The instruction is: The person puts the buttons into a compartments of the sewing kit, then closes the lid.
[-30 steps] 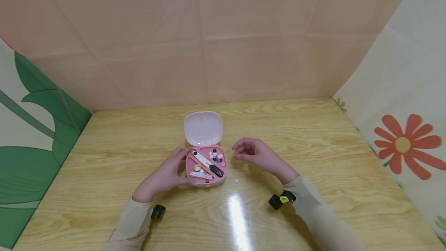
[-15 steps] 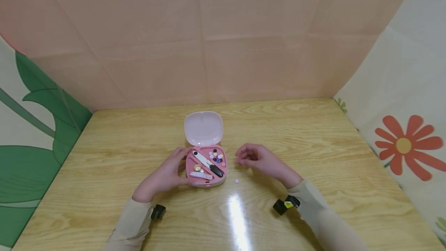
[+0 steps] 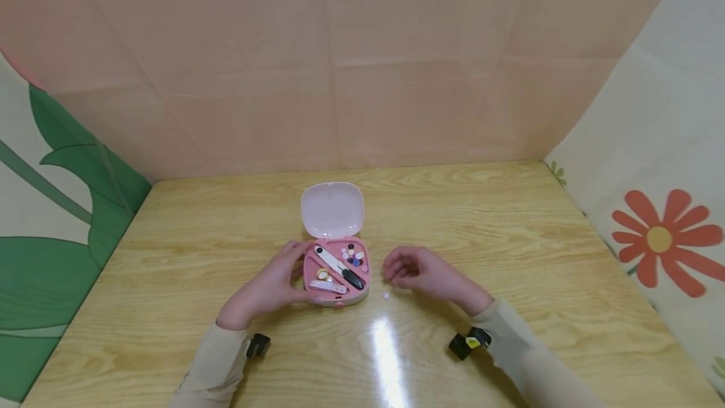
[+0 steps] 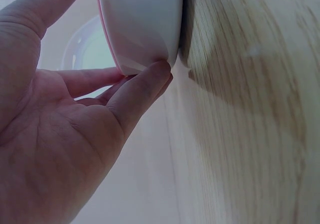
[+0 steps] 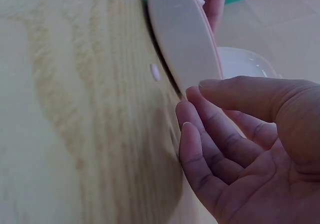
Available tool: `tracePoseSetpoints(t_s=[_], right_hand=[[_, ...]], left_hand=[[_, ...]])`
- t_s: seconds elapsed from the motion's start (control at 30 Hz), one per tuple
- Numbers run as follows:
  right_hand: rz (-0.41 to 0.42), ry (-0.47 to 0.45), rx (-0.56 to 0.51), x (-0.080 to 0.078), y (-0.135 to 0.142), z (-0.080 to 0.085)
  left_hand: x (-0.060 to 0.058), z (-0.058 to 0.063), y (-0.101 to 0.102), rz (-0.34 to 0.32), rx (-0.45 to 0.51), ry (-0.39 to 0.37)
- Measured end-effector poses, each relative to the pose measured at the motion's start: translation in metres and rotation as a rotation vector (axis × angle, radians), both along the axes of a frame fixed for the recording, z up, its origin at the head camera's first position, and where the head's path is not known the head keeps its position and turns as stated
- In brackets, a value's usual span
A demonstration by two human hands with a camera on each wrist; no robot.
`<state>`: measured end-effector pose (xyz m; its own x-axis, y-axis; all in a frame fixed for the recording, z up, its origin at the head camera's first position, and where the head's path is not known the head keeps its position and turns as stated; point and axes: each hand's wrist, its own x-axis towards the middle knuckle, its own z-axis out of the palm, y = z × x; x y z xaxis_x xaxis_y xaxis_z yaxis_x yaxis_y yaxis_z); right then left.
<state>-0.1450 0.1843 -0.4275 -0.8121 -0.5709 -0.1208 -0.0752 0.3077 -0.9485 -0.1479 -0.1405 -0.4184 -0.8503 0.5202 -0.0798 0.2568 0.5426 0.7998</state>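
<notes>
A pink sewing box [image 3: 337, 300] stands on the table with its pale lid [image 3: 332, 209] tipped back. Several small buttons [image 3: 355, 255] lie in its right compartment. A white tool with a black end [image 3: 340, 268] crosses the middle, and a pale clipper-like piece [image 3: 328, 286] and a small gold-rimmed round piece [image 3: 323, 274] lie at the left. My left hand [image 3: 272, 285] grips the box's left side, thumb at the front, fingers at the back. My right hand [image 3: 433, 277], fingers loosely curled and holding nothing, hovers beside a small pale pink button [image 5: 155, 72] on the table.
The wooden table [image 3: 226, 213] ends at a pinkish backdrop [image 3: 340, 80]. Printed walls stand on both sides, with a red flower [image 3: 659, 239] at the right. A dark wrist camera sits on each sleeve.
My right hand has moved slightly right and toward me, closer to level with the loose button. My left hand and the box stay as they were.
</notes>
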Motion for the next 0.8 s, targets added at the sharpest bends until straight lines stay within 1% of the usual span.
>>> tracePoseSetpoints(t_s=[0.07,0.17,0.37,0.63,0.67,0.77,0.8], right_hand=[[0.003,-0.008,0.002,0.001,0.000,-0.001],[0.004,-0.020,0.011,0.001,-0.001,-0.002],[0.008,-0.009,0.040,0.003,-0.004,-0.002],[-0.002,0.020,0.092,0.004,-0.006,-0.006],[-0.003,0.023,0.101,0.005,-0.007,-0.005],[0.007,0.048,0.101,0.009,-0.010,0.006],[0.006,0.050,0.100,0.009,-0.010,0.005]], left_hand=[[0.000,0.000,0.000,0.005,-0.012,0.001],[0.001,0.001,0.000,0.006,-0.002,-0.002],[0.002,0.000,-0.001,0.006,0.001,-0.008],[0.002,0.000,0.000,0.009,-0.007,-0.008],[0.002,0.000,0.000,0.010,-0.008,-0.009],[0.002,0.000,0.000,0.010,-0.008,-0.009],[0.002,0.000,0.000,0.010,-0.004,-0.009]])
